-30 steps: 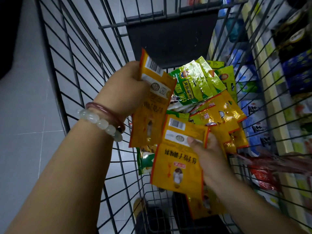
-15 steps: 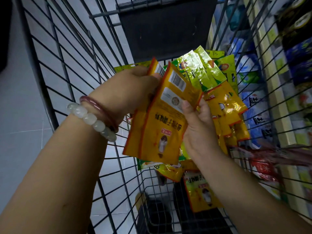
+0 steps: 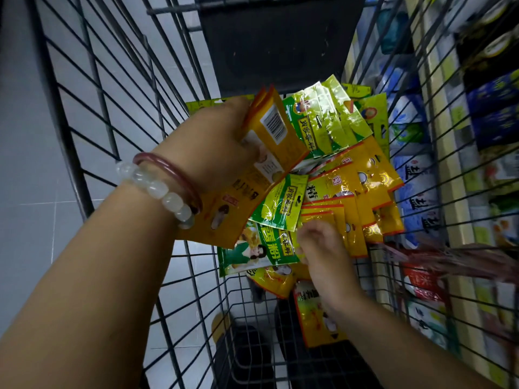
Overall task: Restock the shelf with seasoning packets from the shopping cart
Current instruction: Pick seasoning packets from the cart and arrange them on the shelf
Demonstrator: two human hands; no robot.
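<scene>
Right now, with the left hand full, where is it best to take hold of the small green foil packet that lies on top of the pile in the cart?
Probably pinch the small green foil packet at its lower edge, coming from below with the right hand. That edge lies nearest this hand and overhangs the bigger green packet.

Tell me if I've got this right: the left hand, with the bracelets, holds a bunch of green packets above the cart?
Not quite. In the head view the left hand with the bracelets grips yellow packets, not green ones. The green packets lie in the cart.
</scene>
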